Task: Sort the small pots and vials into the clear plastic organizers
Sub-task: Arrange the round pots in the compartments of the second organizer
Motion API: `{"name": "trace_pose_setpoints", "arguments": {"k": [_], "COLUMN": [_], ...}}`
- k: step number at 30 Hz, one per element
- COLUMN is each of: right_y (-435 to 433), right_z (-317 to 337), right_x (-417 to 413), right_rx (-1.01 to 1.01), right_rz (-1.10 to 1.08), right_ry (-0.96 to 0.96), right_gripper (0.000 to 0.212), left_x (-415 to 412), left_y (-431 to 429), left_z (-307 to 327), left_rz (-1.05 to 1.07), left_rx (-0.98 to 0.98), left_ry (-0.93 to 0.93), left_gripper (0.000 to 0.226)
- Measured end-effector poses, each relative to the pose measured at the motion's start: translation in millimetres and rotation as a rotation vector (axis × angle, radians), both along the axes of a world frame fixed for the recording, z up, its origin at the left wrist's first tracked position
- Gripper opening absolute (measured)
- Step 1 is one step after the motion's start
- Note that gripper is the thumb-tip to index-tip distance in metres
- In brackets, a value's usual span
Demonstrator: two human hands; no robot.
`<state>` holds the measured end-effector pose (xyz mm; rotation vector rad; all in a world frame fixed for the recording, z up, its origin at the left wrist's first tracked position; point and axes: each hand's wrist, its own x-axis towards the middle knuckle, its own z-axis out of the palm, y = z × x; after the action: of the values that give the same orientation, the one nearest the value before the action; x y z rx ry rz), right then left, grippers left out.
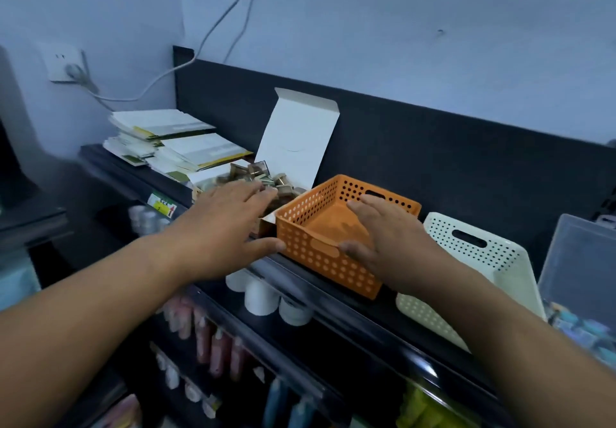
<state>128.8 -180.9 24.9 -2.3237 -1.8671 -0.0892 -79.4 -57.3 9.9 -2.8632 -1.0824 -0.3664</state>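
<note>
Both of your hands are out over the top shelf (pixel 383 321), and neither holds anything. Your left hand (pixel 230 224) lies flat with the fingers straight and spread, grip released. Its fingertips are over the heap of small gold-capped vials (pixel 283 182) and its thumb reaches toward the near corner of the orange basket (pixel 300 244). The vials sit in one white cardboard box (pixel 296 137) whose lid stands upright. They are too many and too blurred to count.

Your right hand (pixel 390 244) hovers over that one orange basket with the fingers relaxed and apart, grip released as well. Its thumb is at the front wall by the handle slot, though you cannot tell whether it presses there. The basket touches the right side of the box.

To the right, one cream perforated basket (pixel 466 250) leans tilted on the shelf. Past it stands one clear plastic organizer (pixel 580 260) with small bluish items at its bottom.

Three white pots (pixel 261 297) sit in a row just under the shelf edge. One stack of booklets (pixel 173 140) lies at the far left end, and one plug sits in the wall socket (pixel 65 64).
</note>
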Motion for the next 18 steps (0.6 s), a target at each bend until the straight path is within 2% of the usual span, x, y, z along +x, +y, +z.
{"name": "trace_pose_setpoints", "arguments": {"k": [10, 18], "right_y": [119, 216], "right_z": [10, 4], "right_x": [-15, -4], "right_rx": [-0.026, -0.197], "right_rz": [0.122, 0.156], "right_ry": [0.051, 0.024], "right_gripper": [0.068, 0.071], "left_x": [-22, 10], "left_y": [87, 166], "left_z": [6, -1], "left_rz": [0.098, 0.039], "left_rx": [-0.088, -0.114], "left_ry": [-0.075, -0.119], "left_gripper": [0.083, 0.065]}}
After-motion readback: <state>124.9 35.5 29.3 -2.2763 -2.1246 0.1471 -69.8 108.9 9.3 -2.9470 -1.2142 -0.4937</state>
